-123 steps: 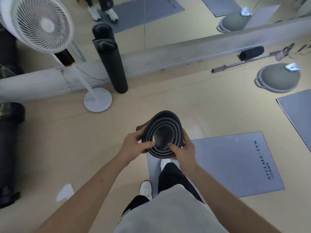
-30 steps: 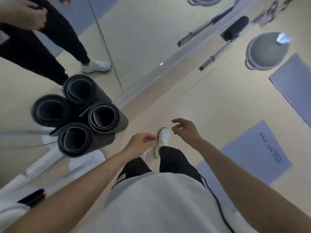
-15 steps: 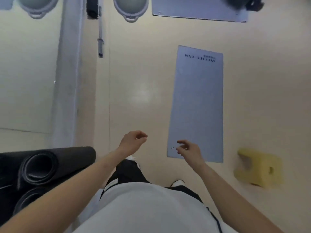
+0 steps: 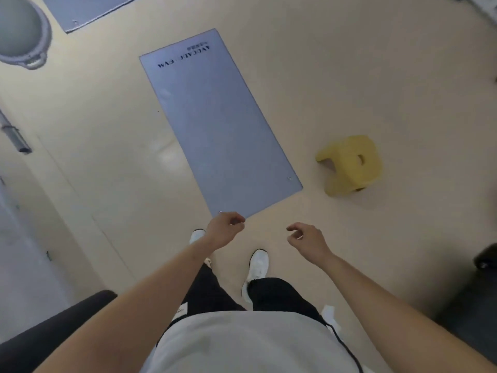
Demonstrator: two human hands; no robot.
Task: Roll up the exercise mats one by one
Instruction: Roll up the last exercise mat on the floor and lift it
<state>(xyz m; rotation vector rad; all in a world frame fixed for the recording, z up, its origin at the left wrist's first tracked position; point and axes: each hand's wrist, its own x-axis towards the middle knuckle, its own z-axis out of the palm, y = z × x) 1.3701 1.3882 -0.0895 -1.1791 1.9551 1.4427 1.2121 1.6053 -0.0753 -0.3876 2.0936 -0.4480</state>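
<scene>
A grey exercise mat [image 4: 217,122] lies flat and unrolled on the beige floor ahead of me, with printed lettering at its far end. My left hand [image 4: 224,231] hangs over the mat's near corner, fingers loosely curled and holding nothing. My right hand [image 4: 306,239] hovers to the right of that corner above bare floor, also loosely curled and holding nothing. A second flat grey mat [image 4: 88,8] shows at the top left. A dark rolled mat [image 4: 48,335] lies at the bottom left, partly behind my left arm.
A yellow foam stool [image 4: 349,164] stands right of the mat. A grey half-ball trainer [image 4: 21,36] sits at the far left. A metal bar end [image 4: 16,138] lies by the left wall. A dark object [image 4: 484,265] is at the right edge. My white shoes [image 4: 258,263] stand before the mat.
I have turned away from the stacked rolled mats toward the flat mat, which now lies closer and more slanted. Both hands stay free and have moved nearer its near edge.
</scene>
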